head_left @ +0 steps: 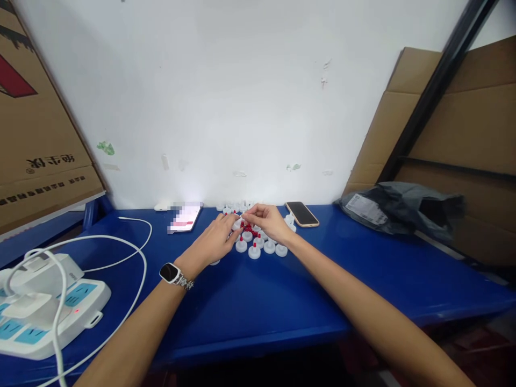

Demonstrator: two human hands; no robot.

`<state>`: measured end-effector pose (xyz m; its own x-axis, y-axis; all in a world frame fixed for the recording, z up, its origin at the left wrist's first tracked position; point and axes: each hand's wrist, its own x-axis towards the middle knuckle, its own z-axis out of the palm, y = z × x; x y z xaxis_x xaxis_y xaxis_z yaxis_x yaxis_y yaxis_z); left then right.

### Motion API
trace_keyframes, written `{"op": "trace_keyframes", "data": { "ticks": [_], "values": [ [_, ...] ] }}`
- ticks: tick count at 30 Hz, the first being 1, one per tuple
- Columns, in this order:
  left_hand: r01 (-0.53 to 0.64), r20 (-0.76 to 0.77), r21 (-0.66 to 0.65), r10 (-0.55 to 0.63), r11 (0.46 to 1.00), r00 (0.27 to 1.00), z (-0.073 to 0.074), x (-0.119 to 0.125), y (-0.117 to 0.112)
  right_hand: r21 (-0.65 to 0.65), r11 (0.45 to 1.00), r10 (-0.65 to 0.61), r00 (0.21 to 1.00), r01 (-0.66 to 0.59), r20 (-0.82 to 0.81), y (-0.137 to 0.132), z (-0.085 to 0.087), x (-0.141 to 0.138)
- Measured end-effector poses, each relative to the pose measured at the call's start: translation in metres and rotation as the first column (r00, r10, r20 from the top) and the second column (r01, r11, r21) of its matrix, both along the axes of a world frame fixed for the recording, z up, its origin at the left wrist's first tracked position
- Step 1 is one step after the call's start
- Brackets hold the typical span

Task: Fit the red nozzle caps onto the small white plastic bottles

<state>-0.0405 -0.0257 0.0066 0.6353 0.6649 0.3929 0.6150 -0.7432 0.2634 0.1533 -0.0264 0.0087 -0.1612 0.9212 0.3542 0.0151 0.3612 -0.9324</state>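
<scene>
White caps (254, 251), some red-tipped, cluster near the bench's (274, 306) back edge. Over them, the left hand (213, 238) and right hand (272, 222) nearly meet; whether their fingers clamp anything, I cannot tell. Rightward, a dark-screened phone (302, 214) lies by that edge.

Small red tips (250, 231) lie in a loose heap. White round caps (270, 247) with central stems stand upright around the heap. In front of it, two caps bear red tips; to its right, two are bare. Caps behind it are partly hidden.
</scene>
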Motion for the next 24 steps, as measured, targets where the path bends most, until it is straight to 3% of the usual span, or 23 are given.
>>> {"op": "trace_keyframes", "data": {
  "ticks": [4,7,11,13,20,24],
  "values": [
    [0.035,-0.001,0.012,-0.035,0.999,0.999,0.003,0.003,-0.006,0.033,0.999,0.017,0.999,-0.018,0.035,-0.004,0.0,-0.003],
    [0.038,0.006,0.03,-0.038,0.999,0.999,0.009,0.005,-0.012,0.124,0.992,-0.051,0.988,0.032,0.147,-0.008,0.001,-0.003],
    [0.052,0.001,0.081,-0.052,0.995,0.999,0.016,0.006,-0.017,0.354,0.934,-0.211,0.87,0.046,0.445,-0.015,0.006,-0.001],
    [0.07,-0.011,0.127,-0.069,0.989,0.998,0.017,0.007,-0.018,0.405,0.914,-0.245,0.819,0.016,0.519,-0.017,0.008,-0.002],
    [0.063,-0.095,0.238,-0.041,0.969,0.995,0.02,0.006,-0.016,0.455,0.89,-0.27,0.797,-0.007,0.54,-0.022,0.008,-0.015],
    [0.033,0.05,0.191,-0.043,0.981,0.998,0.021,0.001,-0.004,0.554,0.832,-0.383,0.752,0.03,0.536,-0.022,0.016,-0.014]
  ]
}}
